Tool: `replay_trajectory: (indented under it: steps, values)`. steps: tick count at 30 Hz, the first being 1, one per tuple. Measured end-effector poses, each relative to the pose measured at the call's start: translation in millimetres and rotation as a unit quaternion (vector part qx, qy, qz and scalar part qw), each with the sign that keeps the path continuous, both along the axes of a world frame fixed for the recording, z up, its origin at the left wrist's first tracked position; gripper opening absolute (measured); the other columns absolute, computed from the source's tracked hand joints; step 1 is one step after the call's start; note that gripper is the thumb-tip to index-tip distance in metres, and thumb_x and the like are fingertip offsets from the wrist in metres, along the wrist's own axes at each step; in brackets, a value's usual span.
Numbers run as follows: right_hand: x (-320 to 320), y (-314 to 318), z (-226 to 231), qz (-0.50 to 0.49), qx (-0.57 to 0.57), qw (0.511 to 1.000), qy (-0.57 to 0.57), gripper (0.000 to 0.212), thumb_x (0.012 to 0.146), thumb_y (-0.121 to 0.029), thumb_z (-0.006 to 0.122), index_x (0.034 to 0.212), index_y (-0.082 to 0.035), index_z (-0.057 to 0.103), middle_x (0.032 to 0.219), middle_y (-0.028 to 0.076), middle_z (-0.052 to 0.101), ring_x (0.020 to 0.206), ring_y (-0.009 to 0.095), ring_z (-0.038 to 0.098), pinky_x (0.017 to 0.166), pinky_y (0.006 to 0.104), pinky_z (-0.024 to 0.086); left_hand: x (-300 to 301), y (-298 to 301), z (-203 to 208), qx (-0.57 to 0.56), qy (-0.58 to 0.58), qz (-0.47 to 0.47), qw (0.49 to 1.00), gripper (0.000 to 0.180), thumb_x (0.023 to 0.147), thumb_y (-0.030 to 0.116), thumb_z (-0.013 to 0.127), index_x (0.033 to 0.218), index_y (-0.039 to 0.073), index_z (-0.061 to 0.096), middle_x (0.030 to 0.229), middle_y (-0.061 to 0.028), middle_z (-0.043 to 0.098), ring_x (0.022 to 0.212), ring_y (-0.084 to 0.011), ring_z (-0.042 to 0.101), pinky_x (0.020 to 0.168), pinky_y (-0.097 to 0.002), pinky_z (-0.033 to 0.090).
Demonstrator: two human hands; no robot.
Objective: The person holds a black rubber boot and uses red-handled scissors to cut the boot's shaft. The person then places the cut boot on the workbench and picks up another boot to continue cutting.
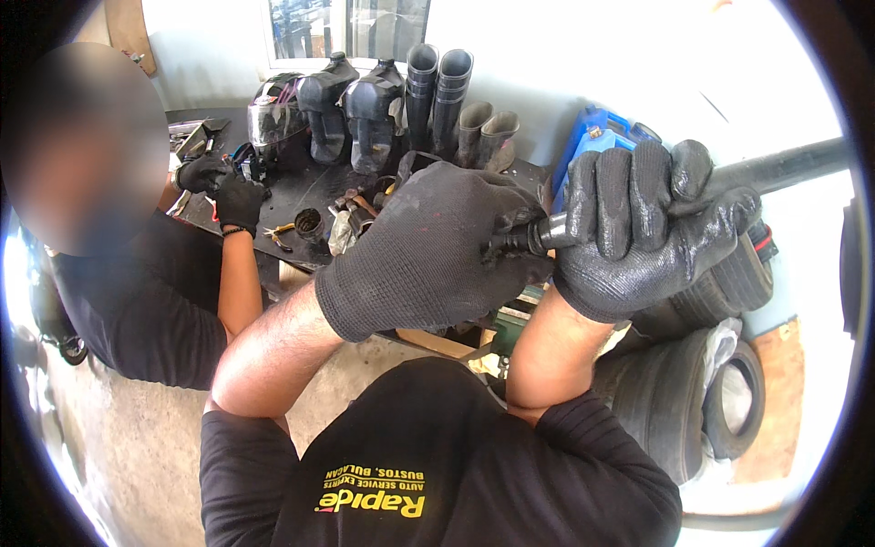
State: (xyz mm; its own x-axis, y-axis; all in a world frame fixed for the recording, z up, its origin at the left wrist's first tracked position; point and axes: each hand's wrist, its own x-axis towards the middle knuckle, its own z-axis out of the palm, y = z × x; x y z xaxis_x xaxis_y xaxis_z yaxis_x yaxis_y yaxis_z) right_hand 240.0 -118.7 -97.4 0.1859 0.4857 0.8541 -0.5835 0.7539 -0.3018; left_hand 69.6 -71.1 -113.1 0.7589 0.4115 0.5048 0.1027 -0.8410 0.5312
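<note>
A long black tube point(775, 170) runs from the upper right toward the middle of the view. My right hand point(638, 214), in a black coated glove, is wrapped round it with the palm side showing. Past these fingers the tube ends in a shiny collar point(553, 232) and a narrower, dark ridged part point(515, 242). At that ridged end my left hand point(437, 246), gloved in black knit, is closed with its back toward me. Its fingertips are mostly hidden, so their exact grip does not show.
A dark workbench point(301, 196) holds a helmet point(276, 114), black jugs point(324, 105), rubber boots point(437, 96) and tools. On the left, another person point(137, 292) works with gloved hands point(239, 202). Tyres point(656, 401) stand at lower right, beside blue containers point(606, 137) farther back.
</note>
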Motion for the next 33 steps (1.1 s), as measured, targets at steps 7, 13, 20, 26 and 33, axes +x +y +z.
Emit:
replay_trajectory:
  steps: [7, 13, 20, 26, 33]
  values:
    - [12, 0, 3, 0.044, 0.037, 0.996, -0.073, 0.051, 0.104, -0.062, 0.051, 0.094, -0.014, 0.063, 0.057, -0.002, 0.054, 0.036, 0.009, 0.045, 0.037, 0.0262, 0.046, 6, -3, 6, 0.008, -0.003, -0.014, 1.000, 0.039, 0.079, 0.018, 0.085, 0.111, -0.002, 0.074, 0.111, -0.0204, 0.075, 0.103, -0.0344, 0.074, 0.093, -0.0418, 0.056]
    - [11, -1, 4, 0.022, 0.042, 0.996, -0.072, 0.050, 0.104, -0.062, 0.051, 0.095, -0.014, 0.062, 0.057, -0.003, 0.053, 0.039, 0.008, 0.049, 0.038, 0.0257, 0.048, -3, -2, 4, 0.036, -0.058, -0.029, 0.997, 0.057, 0.076, 0.023, 0.087, 0.123, -0.003, 0.067, 0.117, -0.0216, 0.072, 0.109, -0.0361, 0.072, 0.096, -0.0430, 0.054]
    - [10, -6, 7, 0.021, 0.047, 0.996, -0.067, 0.047, 0.105, -0.059, 0.050, 0.091, -0.015, 0.058, 0.059, -0.003, 0.055, 0.042, 0.008, 0.053, 0.041, 0.0272, 0.052, -12, -4, -4, 0.005, -0.044, -0.028, 0.999, 0.063, 0.075, 0.028, 0.088, 0.125, -0.003, 0.064, 0.112, -0.0199, 0.070, 0.107, -0.0359, 0.070, 0.093, -0.0431, 0.054]
    - [12, -6, 6, 0.030, 0.033, 0.996, -0.073, 0.046, 0.105, -0.058, 0.051, 0.089, -0.015, 0.056, 0.063, -0.002, 0.057, 0.042, 0.008, 0.053, 0.041, 0.0287, 0.052, -5, -2, -12, 0.039, -0.079, -0.035, 0.996, 0.059, 0.079, 0.031, 0.082, 0.125, 0.000, 0.061, 0.113, -0.0231, 0.067, 0.105, -0.0437, 0.067, 0.090, -0.0495, 0.055]
    - [12, -2, -1, 0.018, 0.018, 0.998, -0.050, 0.046, 0.105, -0.059, 0.051, 0.092, -0.015, 0.057, 0.064, -0.002, 0.059, 0.045, 0.010, 0.054, 0.043, 0.0301, 0.051, -4, -13, -8, 0.091, -0.130, 0.042, 0.986, 0.051, 0.075, 0.022, 0.085, 0.117, 0.000, 0.065, 0.118, -0.0186, 0.067, 0.110, -0.0369, 0.068, 0.095, -0.0468, 0.055]
